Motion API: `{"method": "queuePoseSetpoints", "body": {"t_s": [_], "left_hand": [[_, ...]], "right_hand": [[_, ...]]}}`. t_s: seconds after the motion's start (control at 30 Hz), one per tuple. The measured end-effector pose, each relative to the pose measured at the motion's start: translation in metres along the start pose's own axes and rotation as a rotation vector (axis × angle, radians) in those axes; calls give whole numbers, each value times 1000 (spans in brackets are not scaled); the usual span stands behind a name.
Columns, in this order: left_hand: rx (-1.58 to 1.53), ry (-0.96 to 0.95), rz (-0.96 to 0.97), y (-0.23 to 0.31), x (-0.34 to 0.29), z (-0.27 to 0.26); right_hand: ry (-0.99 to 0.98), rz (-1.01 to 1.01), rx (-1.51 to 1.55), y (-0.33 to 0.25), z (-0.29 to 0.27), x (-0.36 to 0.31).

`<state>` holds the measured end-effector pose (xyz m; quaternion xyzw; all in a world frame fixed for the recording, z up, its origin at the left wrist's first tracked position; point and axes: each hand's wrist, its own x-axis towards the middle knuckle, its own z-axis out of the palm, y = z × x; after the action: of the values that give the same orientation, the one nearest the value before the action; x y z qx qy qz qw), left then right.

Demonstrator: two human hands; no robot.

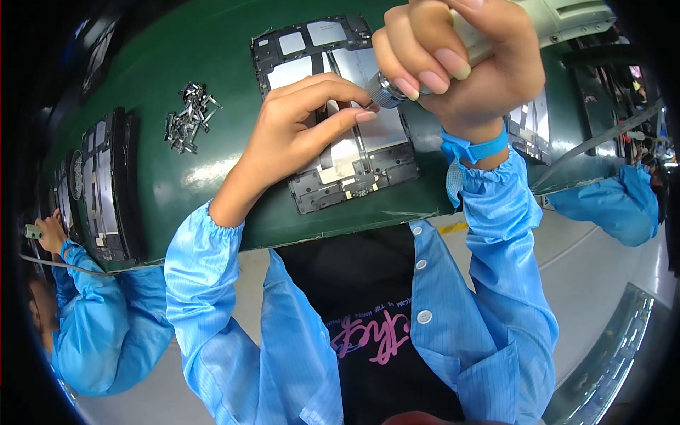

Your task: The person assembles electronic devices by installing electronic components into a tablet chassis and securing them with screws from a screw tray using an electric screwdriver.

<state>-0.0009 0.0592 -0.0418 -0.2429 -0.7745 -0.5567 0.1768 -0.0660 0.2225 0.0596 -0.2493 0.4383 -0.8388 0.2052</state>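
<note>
An electric screwdriver (496,32) with a pale body and a ridged grey collar is wrapped in my right hand (467,64), tilted so its nose points left. At that nose, my left hand (304,120) has its thumb and index finger pinched around the thin bit end. Whether a small part sits between those fingertips is hidden. Beneath both hands lies a flat device chassis (386,159), black-framed with silver plates and a dark flat cable. My left hand and the screwdriver cover part of its middle.
To the left is a pile of small metal parts (191,117) on the green tabletop (212,53). Stacked chassis (106,184) stand farther left, and another chassis (531,127) lies at right. Co-workers' blue sleeves (106,340) show on both sides. A grey cable (602,134) crosses at right.
</note>
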Motion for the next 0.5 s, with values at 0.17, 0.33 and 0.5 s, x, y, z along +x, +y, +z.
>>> {"method": "queuePoseSetpoints", "body": {"t_s": [0.17, 0.33, 0.5], "left_hand": [[-14, 11, 36, 0, -2, 0], [-16, 17, 26, 4, 0, 2], [-35, 20, 17, -1, -4, 1]], "right_hand": [[-45, 14, 213, -5, 9, -12], [-569, -195, 454, 15, -19, 23], [-29, 3, 102, -5, 9, -13]]}}
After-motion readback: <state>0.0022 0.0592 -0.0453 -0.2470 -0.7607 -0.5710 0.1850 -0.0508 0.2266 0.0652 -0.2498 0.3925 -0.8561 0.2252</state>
